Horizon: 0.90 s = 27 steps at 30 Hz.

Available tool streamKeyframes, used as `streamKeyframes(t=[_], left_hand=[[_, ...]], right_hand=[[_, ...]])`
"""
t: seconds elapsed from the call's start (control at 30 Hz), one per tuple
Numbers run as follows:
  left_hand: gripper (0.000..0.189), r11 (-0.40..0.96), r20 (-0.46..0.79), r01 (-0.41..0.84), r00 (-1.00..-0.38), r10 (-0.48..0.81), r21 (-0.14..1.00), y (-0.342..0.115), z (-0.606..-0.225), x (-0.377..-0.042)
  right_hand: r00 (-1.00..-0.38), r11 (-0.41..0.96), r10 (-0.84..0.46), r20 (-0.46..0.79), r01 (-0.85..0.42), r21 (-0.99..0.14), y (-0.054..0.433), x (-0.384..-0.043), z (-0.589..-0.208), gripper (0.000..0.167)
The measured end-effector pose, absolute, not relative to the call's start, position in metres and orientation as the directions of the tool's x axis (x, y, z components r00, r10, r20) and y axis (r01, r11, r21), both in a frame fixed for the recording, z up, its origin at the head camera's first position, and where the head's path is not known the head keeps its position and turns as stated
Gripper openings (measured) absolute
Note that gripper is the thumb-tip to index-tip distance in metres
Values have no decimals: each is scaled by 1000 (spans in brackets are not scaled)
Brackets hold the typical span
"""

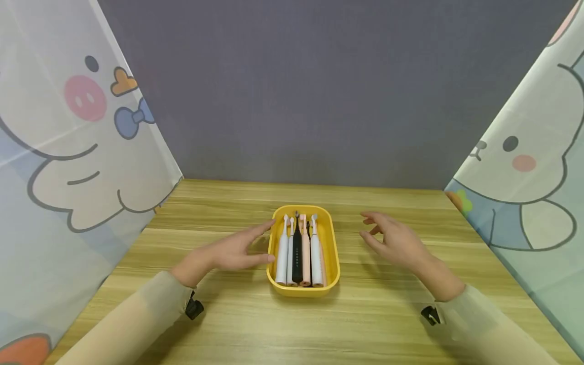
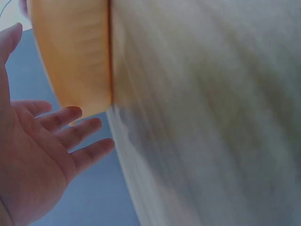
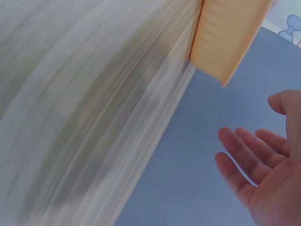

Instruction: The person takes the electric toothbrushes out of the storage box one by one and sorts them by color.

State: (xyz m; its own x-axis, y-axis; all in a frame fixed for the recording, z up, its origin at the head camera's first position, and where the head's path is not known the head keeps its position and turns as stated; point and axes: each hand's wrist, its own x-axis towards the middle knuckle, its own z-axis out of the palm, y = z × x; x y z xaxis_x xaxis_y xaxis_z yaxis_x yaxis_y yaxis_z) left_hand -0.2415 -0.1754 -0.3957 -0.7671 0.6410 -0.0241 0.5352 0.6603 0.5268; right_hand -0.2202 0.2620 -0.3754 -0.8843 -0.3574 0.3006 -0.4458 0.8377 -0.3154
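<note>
A yellow plastic tray stands on the table, holding several electric toothbrushes laid side by side. Among them are a black toothbrush, a white toothbrush on the left, a pink toothbrush and another white toothbrush on the right. My left hand is at the tray's left side, fingers and thumb spread at its rim; whether they touch it is hard to tell. To the right of the tray, my right hand hovers apart from it, fingers loosely bent and holding nothing.
The wood-grain table ends at a grey panel behind the tray. Cartoon-printed cloths stand at the left and right. Each wrist wears a small black device.
</note>
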Motion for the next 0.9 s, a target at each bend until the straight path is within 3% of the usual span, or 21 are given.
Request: streamKeyframes(t=[0.57, 0.9], left_hand=[[119, 584, -67, 440, -758, 649, 682, -175, -410, -255], [128, 568, -95, 430, -734, 673, 702, -176, -412, -263]], right_hand=[[-865, 779, -401, 302, -496, -384, 227, -230, -373, 50], [-861, 717, -402, 311, -508, -477, 204, -243, -375, 45]])
